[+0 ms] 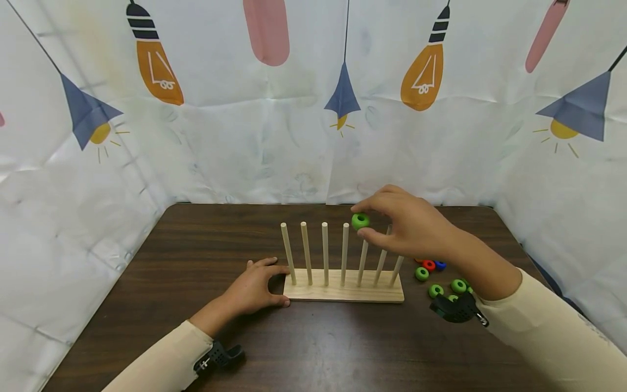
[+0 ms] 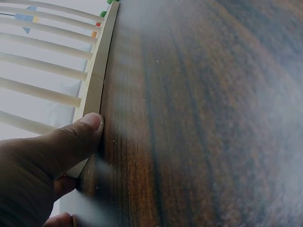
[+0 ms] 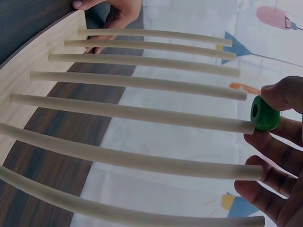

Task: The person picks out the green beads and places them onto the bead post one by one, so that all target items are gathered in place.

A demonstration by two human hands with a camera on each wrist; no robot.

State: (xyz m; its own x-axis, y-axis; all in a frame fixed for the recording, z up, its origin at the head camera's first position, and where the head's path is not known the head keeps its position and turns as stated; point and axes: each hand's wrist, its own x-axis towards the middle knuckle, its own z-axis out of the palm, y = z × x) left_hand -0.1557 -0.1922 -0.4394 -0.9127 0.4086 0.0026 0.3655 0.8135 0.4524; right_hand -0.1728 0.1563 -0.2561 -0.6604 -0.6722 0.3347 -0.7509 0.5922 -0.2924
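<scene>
A pale wooden peg rack (image 1: 343,295) with a row of upright dowels stands on the table. My left hand (image 1: 253,287) grips its left end, thumb (image 2: 87,125) against the front edge and the other fingers at the end and behind. Up at the dowel tops, my right hand (image 1: 409,222) pinches a green ring (image 1: 360,225) between thumb and fingers. In the right wrist view the ring (image 3: 270,116) sits right at the tip of a middle dowel (image 3: 142,115), its hole facing that way. The right hand covers some dowel tops in the head view.
To the right of the rack lie several loose green rings (image 1: 421,279), a red ring (image 1: 428,270) and a blue ring (image 1: 440,265), partly behind my right forearm. The dark wood-grain table (image 1: 210,234) ends at a white printed curtain (image 1: 294,158) at the back and sides.
</scene>
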